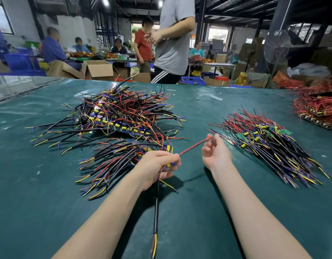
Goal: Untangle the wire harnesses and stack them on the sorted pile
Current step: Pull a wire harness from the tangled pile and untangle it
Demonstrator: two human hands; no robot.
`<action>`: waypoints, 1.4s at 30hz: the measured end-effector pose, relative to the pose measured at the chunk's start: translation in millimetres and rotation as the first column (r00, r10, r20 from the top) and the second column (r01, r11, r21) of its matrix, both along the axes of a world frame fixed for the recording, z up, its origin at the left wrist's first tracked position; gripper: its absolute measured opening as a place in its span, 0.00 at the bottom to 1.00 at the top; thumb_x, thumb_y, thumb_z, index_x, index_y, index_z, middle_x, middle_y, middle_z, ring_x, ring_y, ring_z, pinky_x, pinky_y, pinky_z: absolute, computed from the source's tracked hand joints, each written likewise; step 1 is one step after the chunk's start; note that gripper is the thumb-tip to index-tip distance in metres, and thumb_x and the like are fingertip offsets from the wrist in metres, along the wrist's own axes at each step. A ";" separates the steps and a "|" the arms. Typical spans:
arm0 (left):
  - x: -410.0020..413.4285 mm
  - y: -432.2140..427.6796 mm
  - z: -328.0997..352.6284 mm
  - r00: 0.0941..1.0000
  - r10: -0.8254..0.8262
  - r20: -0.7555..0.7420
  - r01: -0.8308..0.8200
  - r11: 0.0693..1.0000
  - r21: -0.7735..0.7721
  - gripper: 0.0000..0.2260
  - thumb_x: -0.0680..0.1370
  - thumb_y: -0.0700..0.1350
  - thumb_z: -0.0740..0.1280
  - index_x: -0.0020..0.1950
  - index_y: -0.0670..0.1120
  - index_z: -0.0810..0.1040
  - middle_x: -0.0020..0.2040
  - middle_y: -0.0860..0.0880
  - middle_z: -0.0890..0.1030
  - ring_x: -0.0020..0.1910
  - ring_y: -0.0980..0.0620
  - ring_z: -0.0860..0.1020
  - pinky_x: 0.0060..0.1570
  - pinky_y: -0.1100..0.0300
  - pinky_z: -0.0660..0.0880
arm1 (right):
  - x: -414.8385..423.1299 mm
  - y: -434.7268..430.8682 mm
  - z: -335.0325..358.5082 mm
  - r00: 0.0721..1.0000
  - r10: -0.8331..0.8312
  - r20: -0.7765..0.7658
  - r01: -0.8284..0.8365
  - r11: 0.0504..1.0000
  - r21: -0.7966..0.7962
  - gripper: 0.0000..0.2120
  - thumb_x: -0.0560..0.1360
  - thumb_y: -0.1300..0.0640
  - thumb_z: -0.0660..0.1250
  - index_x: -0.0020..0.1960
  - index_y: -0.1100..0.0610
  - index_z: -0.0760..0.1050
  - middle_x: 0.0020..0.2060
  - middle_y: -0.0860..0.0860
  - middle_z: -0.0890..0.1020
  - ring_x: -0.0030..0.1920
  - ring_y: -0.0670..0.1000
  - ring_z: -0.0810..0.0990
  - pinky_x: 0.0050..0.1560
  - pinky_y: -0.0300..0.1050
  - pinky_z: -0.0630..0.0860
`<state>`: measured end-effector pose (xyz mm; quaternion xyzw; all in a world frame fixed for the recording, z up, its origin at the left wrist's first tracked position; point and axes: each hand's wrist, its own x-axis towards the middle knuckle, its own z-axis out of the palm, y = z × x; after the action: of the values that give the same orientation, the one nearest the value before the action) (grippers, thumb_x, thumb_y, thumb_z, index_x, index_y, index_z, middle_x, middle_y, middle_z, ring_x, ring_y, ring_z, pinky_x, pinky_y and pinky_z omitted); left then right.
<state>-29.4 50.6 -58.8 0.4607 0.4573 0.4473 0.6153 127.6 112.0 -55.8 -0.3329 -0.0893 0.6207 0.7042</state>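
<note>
Left hand [157, 167] grips harness [157, 202]; right hand [215, 152] pinches its red wire [195, 146]

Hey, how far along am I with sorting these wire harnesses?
Done: a sorted pile lies neatly aligned on the right. In hand: your left hand grips one harness, and your right hand pinches its red wire, stretched between them. Left: the big tangled heap and a smaller bunch beside the left hand. Probably under halfway.
</note>
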 end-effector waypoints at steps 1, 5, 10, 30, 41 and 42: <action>0.1 0.7 -0.2 0.997 0.055 0.055 -0.054 0.998 -0.023 0.11 0.77 0.41 0.64 0.35 0.43 0.79 0.30 0.51 0.80 0.25 0.61 0.76 0.23 0.71 0.72 | 1.0 -0.3 -1.1 0.999 0.027 0.041 -0.027 1.000 0.007 0.18 0.80 0.52 0.58 0.37 0.61 0.72 0.26 0.52 0.75 0.18 0.42 0.70 0.16 0.31 0.64; 0.5 3.4 3.1 0.925 0.176 0.338 -0.122 0.977 -0.176 0.12 0.80 0.43 0.60 0.41 0.38 0.77 0.31 0.46 0.81 0.25 0.58 0.78 0.23 0.70 0.74 | -17.4 -8.0 -1.5 0.919 0.205 0.337 -0.213 0.977 -0.015 0.18 0.78 0.48 0.60 0.38 0.61 0.75 0.28 0.52 0.72 0.21 0.43 0.71 0.21 0.32 0.70; -3.7 5.8 7.8 0.887 0.157 0.433 -0.143 0.988 -0.065 0.08 0.77 0.31 0.59 0.43 0.35 0.77 0.31 0.46 0.82 0.28 0.56 0.80 0.30 0.68 0.77 | -49.2 -23.2 5.5 0.742 0.422 0.521 -0.500 0.866 0.011 0.08 0.75 0.62 0.64 0.37 0.60 0.75 0.22 0.48 0.76 0.24 0.44 0.73 0.24 0.32 0.71; -5.8 1.3 2.9 0.980 -0.065 0.190 0.080 0.994 -0.074 0.07 0.76 0.32 0.62 0.42 0.36 0.78 0.33 0.44 0.83 0.32 0.54 0.82 0.31 0.67 0.78 | -17.9 -7.9 3.6 0.859 0.006 0.511 -0.077 0.990 0.117 0.12 0.74 0.72 0.63 0.34 0.61 0.73 0.19 0.46 0.75 0.20 0.40 0.74 0.24 0.33 0.74; -6.4 0.5 1.3 0.988 -0.070 0.138 0.082 0.993 -0.081 0.10 0.76 0.31 0.63 0.36 0.37 0.80 0.33 0.42 0.83 0.30 0.53 0.81 0.31 0.64 0.78 | -5.7 -0.7 3.4 0.918 -0.069 0.390 0.030 0.994 0.105 0.12 0.76 0.67 0.61 0.35 0.60 0.68 0.16 0.49 0.74 0.16 0.43 0.72 0.20 0.34 0.72; -5.9 0.6 1.3 0.989 -0.065 0.133 0.077 0.993 -0.085 0.09 0.76 0.31 0.63 0.37 0.36 0.79 0.33 0.42 0.83 0.30 0.53 0.81 0.30 0.64 0.79 | -3.5 -0.1 4.1 0.921 -0.070 0.383 0.035 0.994 0.099 0.13 0.77 0.66 0.61 0.34 0.60 0.68 0.16 0.50 0.74 0.16 0.43 0.71 0.19 0.33 0.71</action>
<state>-35.3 51.2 -57.5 0.4185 0.4193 0.4332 0.6793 124.1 111.9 -51.6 -0.4187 -0.2450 0.5193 0.7036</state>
